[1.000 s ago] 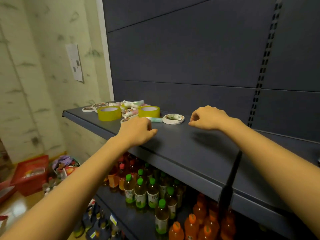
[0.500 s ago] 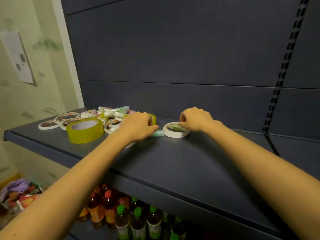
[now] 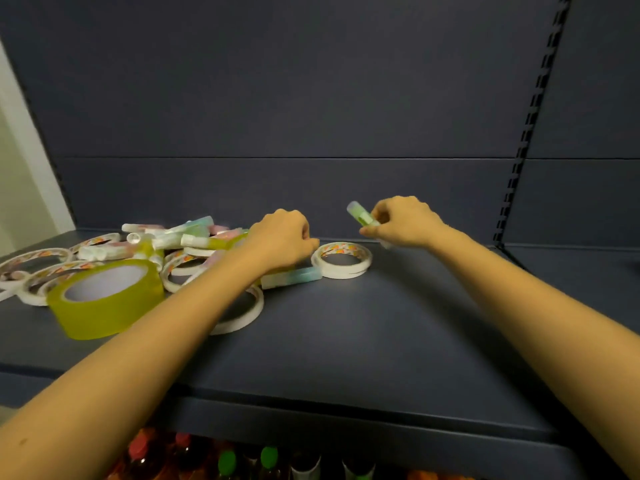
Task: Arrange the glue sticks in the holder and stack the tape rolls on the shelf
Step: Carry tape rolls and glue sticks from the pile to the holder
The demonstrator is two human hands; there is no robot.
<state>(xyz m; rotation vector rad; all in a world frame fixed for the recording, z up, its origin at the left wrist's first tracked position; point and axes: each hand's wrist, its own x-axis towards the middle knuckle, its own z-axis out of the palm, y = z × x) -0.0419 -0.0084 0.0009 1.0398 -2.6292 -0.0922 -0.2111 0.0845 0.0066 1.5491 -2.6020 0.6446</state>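
A green-and-white glue stick is being pinched in the fingertips of the right hand, closed around its lower end; its long axis is being held tilted, the free end pointing up and toward the left, clear of the shelf; directly below and just left of that hand, a small stack of thin white tape rolls is lying flat near the back of the shelf. The left hand is being held curled, knuckles up, over a second glue stick, which is lying on its side with its long axis running left to right and its right end touching the white stack; whether anything is being gripped inside that hand cannot be told. The remaining sticks and thin rolls are being left in a loose heap toward the back left corner, with a wide yellow tape roll standing nearer the front edge on the left. No holder is being shown, so the direction in which the raised stick must be carried cannot be judged; the lying stick is judged nearer the left hand.
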